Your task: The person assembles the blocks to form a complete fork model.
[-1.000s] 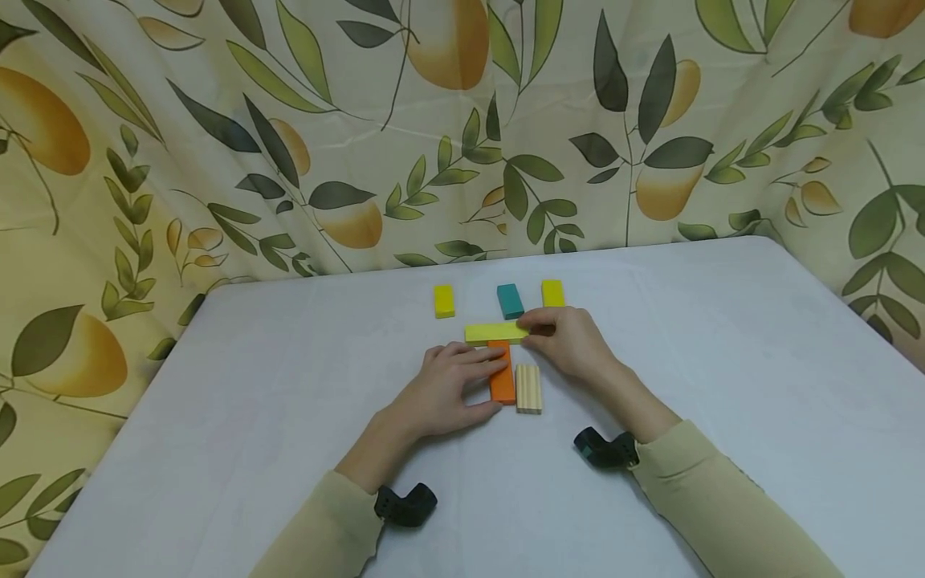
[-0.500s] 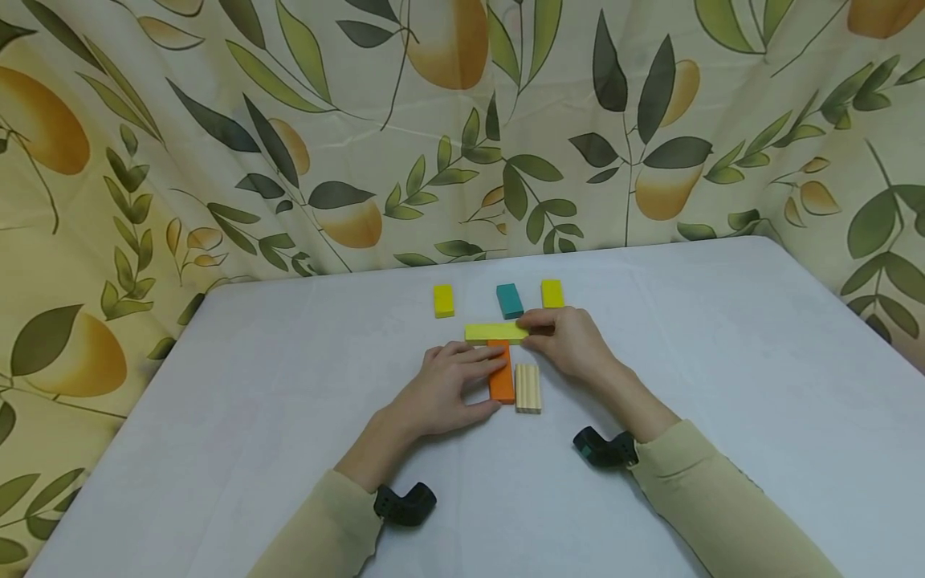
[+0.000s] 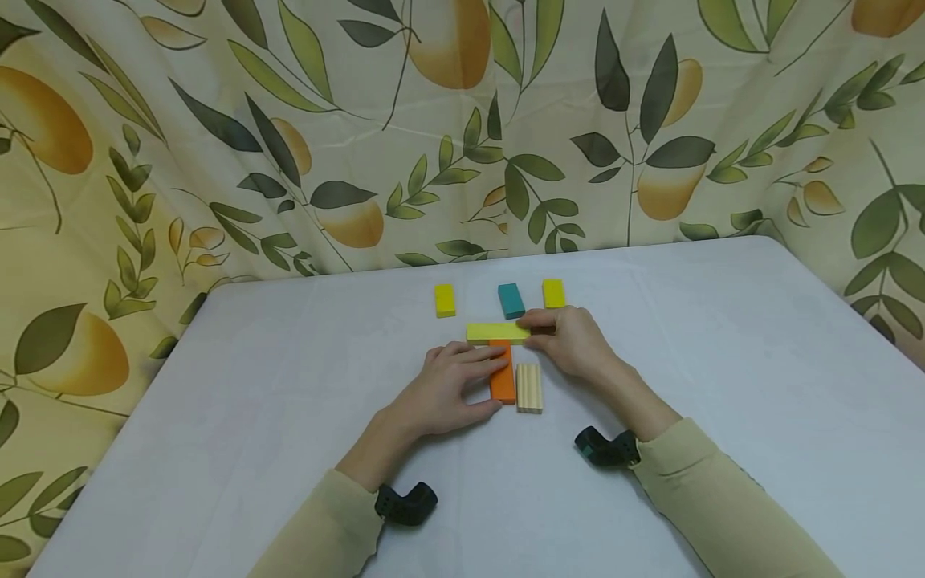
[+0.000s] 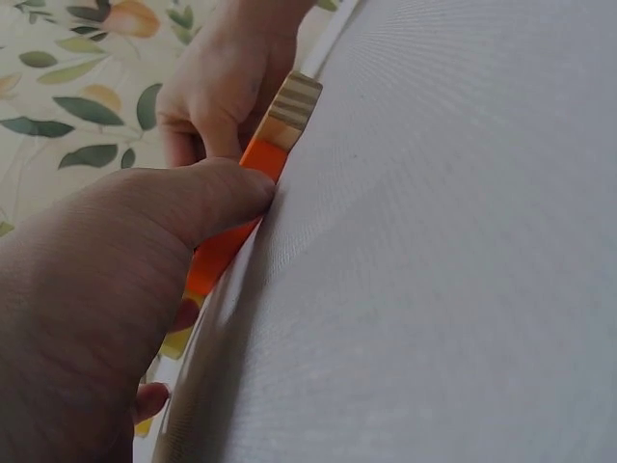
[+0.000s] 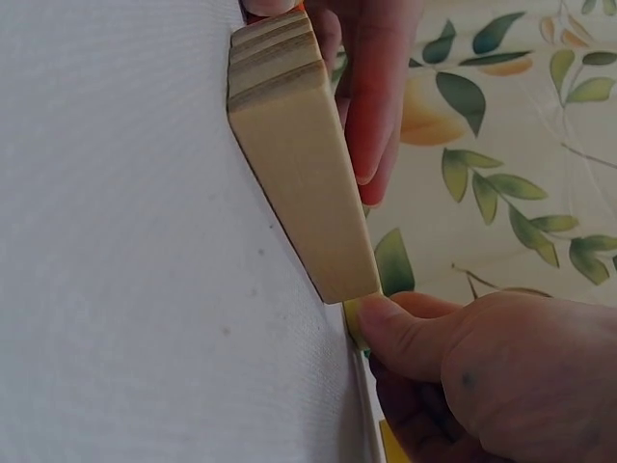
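In the head view, an orange wooden block point(image 3: 504, 380) lies lengthwise on the white cloth, its far end against a long lime-yellow block point(image 3: 491, 331) set crosswise. My left hand point(image 3: 450, 389) holds the orange block, thumb at its near end and fingers reaching over its far part. The right hand point(image 3: 573, 341) pinches the right end of the lime-yellow block between thumb and fingers, which hide that end. Just right of the orange block is a plain striped wooden block point(image 3: 529, 388); the right wrist view shows it in front of the left fingers point(image 5: 374, 125).
Beyond the hands, a short yellow block point(image 3: 445, 300), a teal block point(image 3: 511, 300) and another yellow block point(image 3: 553, 294) lie in a loose row. White cloth point(image 3: 289, 361) covers the table, and a fruit-patterned curtain point(image 3: 433, 160) hangs behind its far edge.
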{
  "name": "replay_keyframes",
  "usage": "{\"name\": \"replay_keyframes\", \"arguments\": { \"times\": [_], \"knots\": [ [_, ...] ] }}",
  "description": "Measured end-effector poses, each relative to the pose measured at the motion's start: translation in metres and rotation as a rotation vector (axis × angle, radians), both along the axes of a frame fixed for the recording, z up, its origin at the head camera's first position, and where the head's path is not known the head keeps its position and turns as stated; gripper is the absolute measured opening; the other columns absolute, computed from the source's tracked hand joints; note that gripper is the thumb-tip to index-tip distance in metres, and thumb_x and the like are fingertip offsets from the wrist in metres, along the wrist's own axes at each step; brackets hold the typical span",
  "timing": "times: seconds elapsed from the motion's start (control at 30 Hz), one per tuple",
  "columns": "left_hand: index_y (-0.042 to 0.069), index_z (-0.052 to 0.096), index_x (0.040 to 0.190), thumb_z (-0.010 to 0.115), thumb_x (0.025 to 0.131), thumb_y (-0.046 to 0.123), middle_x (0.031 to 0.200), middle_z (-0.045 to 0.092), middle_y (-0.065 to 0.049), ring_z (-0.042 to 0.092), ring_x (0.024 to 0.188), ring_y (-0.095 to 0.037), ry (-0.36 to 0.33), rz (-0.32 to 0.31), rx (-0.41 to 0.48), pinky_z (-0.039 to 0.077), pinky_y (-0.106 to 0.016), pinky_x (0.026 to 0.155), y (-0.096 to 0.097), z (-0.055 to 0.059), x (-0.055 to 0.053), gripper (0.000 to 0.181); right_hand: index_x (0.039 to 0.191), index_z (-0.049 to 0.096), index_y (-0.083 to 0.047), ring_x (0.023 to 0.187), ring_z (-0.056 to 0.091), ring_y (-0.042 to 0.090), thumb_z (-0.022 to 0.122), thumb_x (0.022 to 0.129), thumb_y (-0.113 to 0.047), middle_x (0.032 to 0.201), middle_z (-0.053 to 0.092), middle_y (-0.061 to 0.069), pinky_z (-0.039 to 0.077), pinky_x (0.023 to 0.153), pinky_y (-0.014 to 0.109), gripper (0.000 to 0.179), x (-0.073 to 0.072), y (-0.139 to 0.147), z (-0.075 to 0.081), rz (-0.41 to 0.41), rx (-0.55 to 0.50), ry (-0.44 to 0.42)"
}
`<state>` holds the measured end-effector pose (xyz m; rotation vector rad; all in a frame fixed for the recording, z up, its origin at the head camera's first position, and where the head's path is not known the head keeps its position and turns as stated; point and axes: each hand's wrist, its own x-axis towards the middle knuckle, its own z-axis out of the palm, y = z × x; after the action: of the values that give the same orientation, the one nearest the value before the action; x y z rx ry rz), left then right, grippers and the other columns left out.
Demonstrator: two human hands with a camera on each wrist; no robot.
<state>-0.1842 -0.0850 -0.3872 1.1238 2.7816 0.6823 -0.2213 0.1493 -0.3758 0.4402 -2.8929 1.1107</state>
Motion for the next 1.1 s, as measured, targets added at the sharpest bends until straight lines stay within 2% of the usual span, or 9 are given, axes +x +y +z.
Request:
{"name": "replay_keyframes", "arguments": {
  "times": [0.83, 1.0, 1.1],
  "knots": [
    [0.021, 0.057, 0.146, 0.071, 0.093, 0.038, 0.152, 0.047, 0.009, 0.04, 0.136, -0.023, 0.004, 0.018, -0.018, 0.03, -0.052, 0.108, 0.0023, 0.0033, 0.0037, 0.057, 0.12, 0.073, -0.002, 0.128, 0.055, 0.035, 0.072, 0.091, 0.001, 0.128, 0.067, 0.017, 0.04, 0.109, 0.052, 0.03, 0.0001, -0.0013, -0.0001, 0.019, -0.011, -0.015],
    [0.021, 0.057, 0.146, 0.072, 0.093, 0.039, 0.152, 0.047, 0.01, 0.04, 0.136, -0.023, 0.004, 0.016, -0.016, 0.029, -0.052, 0.109, 0.0018, 0.0033, 0.0039, 0.058, 0.122, 0.073, -0.004, 0.128, 0.055, 0.034, 0.071, 0.092, -0.001, 0.129, 0.066, 0.015, 0.039, 0.109, 0.052, 0.03, 0.001, -0.0005, 0.0018, 0.015, -0.015, -0.048],
    [0.021, 0.057, 0.146, 0.072, 0.092, 0.04, 0.153, 0.046, 0.011, 0.039, 0.136, -0.023, -0.003, 0.01, -0.002, 0.028, -0.053, 0.108, 0.0006, 0.003, 0.0038, 0.059, 0.124, 0.073, -0.007, 0.122, 0.057, 0.032, 0.07, 0.094, -0.006, 0.127, 0.067, 0.013, 0.043, 0.106, 0.05, 0.03, 0.0019, 0.0027, 0.0058, 0.004, -0.033, -0.094]
  ]
}}
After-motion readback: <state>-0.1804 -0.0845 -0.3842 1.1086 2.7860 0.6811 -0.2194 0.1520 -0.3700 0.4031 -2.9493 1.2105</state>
